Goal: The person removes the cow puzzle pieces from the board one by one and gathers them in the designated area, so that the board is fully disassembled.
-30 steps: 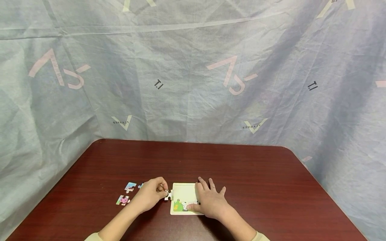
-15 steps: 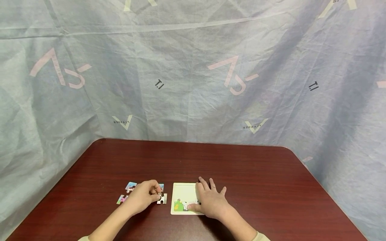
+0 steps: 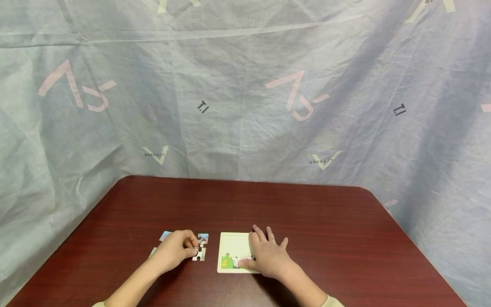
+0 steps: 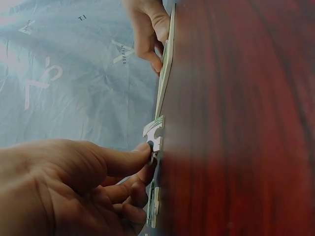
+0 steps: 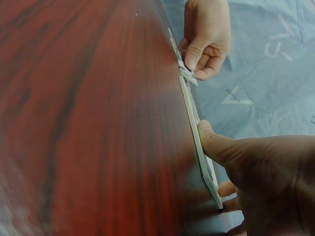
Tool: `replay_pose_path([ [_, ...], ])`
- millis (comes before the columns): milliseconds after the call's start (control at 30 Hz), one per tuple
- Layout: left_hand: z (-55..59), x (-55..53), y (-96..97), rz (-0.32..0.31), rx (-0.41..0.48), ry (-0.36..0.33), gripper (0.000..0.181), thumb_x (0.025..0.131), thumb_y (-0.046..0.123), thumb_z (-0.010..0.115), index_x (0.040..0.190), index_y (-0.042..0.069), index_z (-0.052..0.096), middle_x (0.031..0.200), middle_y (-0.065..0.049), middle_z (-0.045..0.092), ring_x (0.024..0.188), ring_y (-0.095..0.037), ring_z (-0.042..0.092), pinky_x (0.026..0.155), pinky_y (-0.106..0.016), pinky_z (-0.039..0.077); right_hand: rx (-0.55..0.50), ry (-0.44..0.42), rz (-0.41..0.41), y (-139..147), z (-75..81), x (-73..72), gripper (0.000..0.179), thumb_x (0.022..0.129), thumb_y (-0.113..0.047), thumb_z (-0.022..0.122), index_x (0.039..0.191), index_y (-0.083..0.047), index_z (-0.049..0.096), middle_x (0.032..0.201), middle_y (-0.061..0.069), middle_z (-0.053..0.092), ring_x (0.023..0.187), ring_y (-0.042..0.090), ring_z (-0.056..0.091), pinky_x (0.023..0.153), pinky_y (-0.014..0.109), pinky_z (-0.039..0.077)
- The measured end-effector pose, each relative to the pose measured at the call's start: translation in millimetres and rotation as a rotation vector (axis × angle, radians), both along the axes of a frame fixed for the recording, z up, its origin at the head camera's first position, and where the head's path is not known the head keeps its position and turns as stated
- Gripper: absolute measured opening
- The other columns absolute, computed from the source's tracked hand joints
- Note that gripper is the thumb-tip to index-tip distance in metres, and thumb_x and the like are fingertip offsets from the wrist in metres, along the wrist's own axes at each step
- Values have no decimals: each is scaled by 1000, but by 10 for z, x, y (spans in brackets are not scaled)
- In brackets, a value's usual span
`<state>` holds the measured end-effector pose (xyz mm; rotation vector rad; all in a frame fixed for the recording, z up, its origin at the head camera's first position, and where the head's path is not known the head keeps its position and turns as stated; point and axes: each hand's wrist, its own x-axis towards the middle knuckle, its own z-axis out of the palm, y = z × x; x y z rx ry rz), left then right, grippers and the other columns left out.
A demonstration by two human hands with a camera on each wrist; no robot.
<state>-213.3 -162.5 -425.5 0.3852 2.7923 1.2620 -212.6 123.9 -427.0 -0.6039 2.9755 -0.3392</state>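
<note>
My left hand (image 3: 174,250) pinches a jigsaw piece (image 3: 199,255), white with dark marks, between thumb and fingertips. That puzzle piece (image 4: 154,133) stands tilted close to the tabletop in the left wrist view. My right hand (image 3: 270,255) lies with spread fingers over the right side of a pale puzzle tray (image 3: 235,242); its thumb rests on the lower part. Along the tray's bottom, a picture strip (image 3: 228,262) shows green and a white animal figure. The right hand covers the rest of that strip.
Behind the held piece lies a blue and red jigsaw piece (image 3: 203,238). Two more pieces, a blue one (image 3: 165,235) and a greenish one (image 3: 152,251), are partly hidden by the left hand. The dark red table (image 3: 307,213) ends at a grey cloth backdrop (image 3: 238,128).
My left hand has drawn back leftward from the tray's left edge with the jigsaw piece, baring the blue and red piece behind. The right hand and tray have stayed put.
</note>
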Motion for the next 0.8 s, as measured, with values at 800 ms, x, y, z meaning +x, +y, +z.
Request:
replay_pose_path([
  [800, 32, 10, 71, 31, -4, 11, 22, 83, -3, 78, 92, 9, 63, 79, 2, 56, 69, -16, 50, 61, -28, 41, -4, 20, 2, 4, -23, 3, 86, 85, -63, 69, 143, -5, 45, 159, 16, 33, 142, 53, 30, 90, 88, 22],
])
